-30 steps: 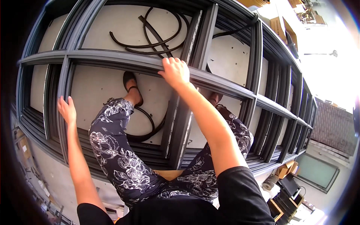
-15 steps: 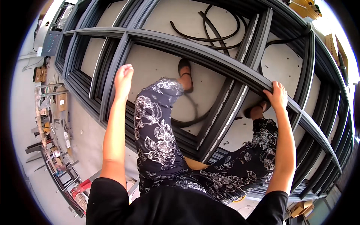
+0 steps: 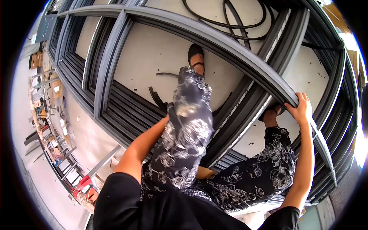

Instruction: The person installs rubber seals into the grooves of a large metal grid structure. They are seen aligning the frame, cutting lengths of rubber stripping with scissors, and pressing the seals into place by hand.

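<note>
Head view: my right hand (image 3: 301, 110) grips the long grey rail (image 3: 249, 58) at right of centre, fingers curled over it, thumb on the near side. That rail bows from the upper left of the frame down toward the right edge. My left forearm (image 3: 147, 136) passes behind my flowered trouser leg (image 3: 184, 138), hiding the left hand, so I cannot tell how its fingers stand. I judge the step in hand to be bracing on the rail while reaching low; the next move seems to call for a firm right grip.
</note>
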The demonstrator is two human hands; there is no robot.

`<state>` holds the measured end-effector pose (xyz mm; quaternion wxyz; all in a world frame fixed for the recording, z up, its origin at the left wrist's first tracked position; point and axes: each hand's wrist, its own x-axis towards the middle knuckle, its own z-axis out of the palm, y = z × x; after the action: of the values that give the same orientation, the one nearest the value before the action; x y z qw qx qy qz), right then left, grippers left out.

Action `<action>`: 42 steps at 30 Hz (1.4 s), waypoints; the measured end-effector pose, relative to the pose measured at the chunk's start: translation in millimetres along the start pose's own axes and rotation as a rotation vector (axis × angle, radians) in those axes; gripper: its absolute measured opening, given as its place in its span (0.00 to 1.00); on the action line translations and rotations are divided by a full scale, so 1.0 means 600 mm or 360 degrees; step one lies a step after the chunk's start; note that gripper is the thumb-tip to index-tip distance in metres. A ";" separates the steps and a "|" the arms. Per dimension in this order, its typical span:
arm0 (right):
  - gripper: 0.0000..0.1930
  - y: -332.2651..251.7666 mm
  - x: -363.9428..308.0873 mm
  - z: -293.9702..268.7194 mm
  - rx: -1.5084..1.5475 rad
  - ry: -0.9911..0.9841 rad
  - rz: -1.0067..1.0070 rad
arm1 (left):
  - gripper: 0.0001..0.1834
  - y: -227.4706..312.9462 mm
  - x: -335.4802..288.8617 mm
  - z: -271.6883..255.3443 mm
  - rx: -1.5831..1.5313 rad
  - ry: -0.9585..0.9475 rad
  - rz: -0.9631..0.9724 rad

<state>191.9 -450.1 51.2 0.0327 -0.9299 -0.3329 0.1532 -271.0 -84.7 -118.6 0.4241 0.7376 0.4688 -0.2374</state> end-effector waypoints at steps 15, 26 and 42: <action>0.27 -0.002 0.015 0.012 -0.0072 0.0001 -0.0120 | 0.17 -0.008 -0.005 0.078 0.0016 -0.0143 -0.0143; 0.27 0.000 -0.009 -0.004 -0.0022 0.0007 -0.0086 | 0.16 0.019 -0.092 -0.032 0.0202 -0.0008 0.0114; 0.27 -0.223 -0.192 -0.007 0.0658 0.0854 -0.0113 | 0.15 0.417 -0.467 -0.515 -0.0993 0.1766 0.1476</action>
<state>27.4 -418.2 107.2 0.3125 -0.8985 -0.3065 -0.0341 -187.6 -10.4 354.7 0.3713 0.7154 0.3015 0.5093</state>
